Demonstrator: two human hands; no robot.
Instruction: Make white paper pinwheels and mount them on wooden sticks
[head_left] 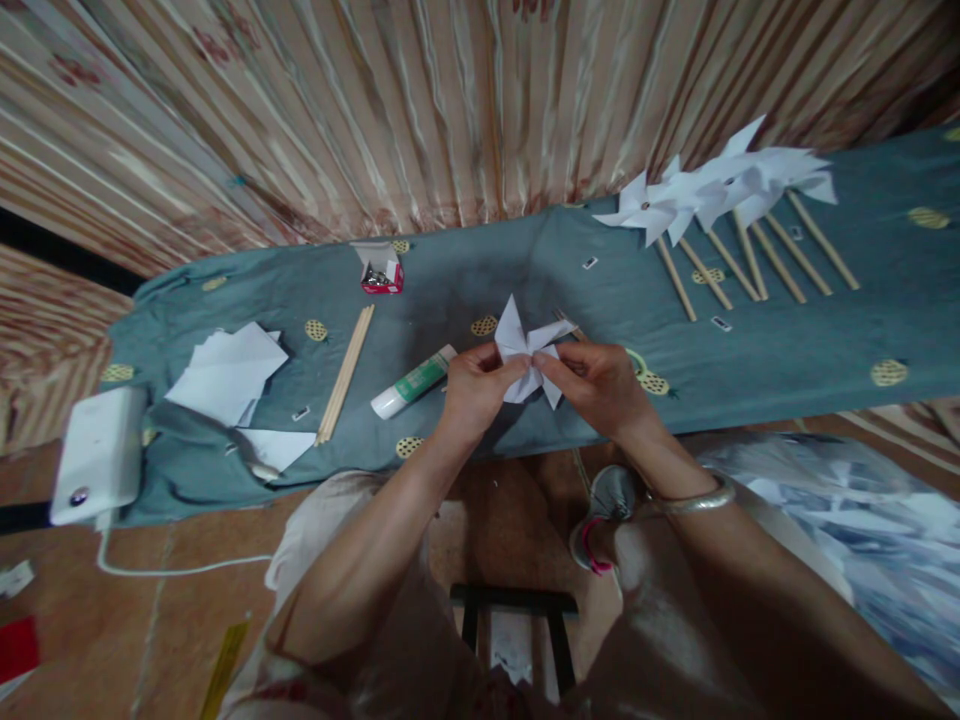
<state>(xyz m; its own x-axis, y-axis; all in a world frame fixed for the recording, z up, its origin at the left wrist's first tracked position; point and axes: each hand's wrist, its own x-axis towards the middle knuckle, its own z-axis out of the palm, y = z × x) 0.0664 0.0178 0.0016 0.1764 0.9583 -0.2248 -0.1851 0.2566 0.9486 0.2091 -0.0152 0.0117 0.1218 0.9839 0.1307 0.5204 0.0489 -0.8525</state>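
A white paper pinwheel (513,332) is held up over the table edge, its folded blades fanning out. My left hand (480,385) pinches it near the centre from the left, thumb on top. From the right, my right hand (596,385) grips it the same way, so both thumbs nearly meet at the middle. Just left of my left hand lies a glue stick (416,382) with a green and white label. Partly hidden behind my right hand is a pair of scissors (636,362) with a yellow-green handle.
Several finished pinwheels on wooden sticks (739,190) lie at the back right. Toward the left are bare wooden sticks (345,375), an open red box of small metal pieces (382,275), paper sheets (229,370) and a white power bank (99,450) with a cable. A curtain (450,110) hangs behind.
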